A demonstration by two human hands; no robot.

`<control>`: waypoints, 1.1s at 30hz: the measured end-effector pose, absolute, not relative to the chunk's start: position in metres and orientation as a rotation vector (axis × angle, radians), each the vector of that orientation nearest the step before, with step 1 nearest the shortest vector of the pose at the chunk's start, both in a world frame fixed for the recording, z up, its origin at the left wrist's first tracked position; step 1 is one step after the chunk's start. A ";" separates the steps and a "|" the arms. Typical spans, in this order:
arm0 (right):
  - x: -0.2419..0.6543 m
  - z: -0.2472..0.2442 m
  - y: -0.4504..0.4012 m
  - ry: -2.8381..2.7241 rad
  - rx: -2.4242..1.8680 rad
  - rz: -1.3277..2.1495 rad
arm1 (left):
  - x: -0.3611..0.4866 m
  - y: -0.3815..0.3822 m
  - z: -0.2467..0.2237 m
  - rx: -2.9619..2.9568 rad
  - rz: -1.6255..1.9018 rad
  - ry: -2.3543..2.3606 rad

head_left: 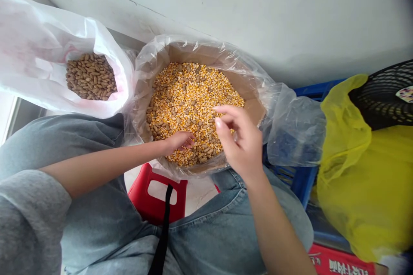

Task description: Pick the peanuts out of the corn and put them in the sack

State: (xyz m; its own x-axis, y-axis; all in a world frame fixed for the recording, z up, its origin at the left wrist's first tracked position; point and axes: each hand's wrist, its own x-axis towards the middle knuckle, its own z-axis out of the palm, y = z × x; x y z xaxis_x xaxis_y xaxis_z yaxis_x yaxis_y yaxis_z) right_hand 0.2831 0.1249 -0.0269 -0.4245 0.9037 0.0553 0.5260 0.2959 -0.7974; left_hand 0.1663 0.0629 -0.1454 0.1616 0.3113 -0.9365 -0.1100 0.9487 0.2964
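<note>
Many corn kernels (180, 94) and peanuts (203, 157) lie in the lined box (248, 79); on my feed the right hand (245, 144) hangs above, thumb and fingers apart; I can't tell whether the left hand (179, 142) grips any. White sack (26, 60) left, blue crate (305, 182) and yellow bag (371, 189) right, red carton (322, 255) with cropped characters (346, 266)

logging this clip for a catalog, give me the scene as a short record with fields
left hand: low at the corn, fingers curled; any grip unclear
right hand: above the corn's right side, thumb and forefinger apart, nothing visible between their tips
container: brown-walled, lined with clear plastic
contents: yellow corn with brown pods mixed in
picture left: white bag holding brown peanut-like pods
picture right: blue crate, yellow bag, black basket
below container: red plastic stool
</note>
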 end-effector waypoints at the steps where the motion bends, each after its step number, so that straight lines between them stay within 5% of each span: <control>1: 0.287 -0.036 0.129 -2.273 -1.318 1.028 | 0.165 0.063 -0.146 0.169 0.313 1.337; 9: 0.303 -0.113 0.112 -3.465 -1.507 1.025 | 0.158 0.065 -0.152 0.155 0.336 1.343; 24: 0.292 -0.154 0.077 -3.463 -1.678 0.915 | 0.155 0.067 -0.151 0.138 0.356 1.319; 33: 0.293 -0.142 0.096 -3.299 -1.716 1.228 | 0.156 0.067 -0.152 0.142 0.374 1.345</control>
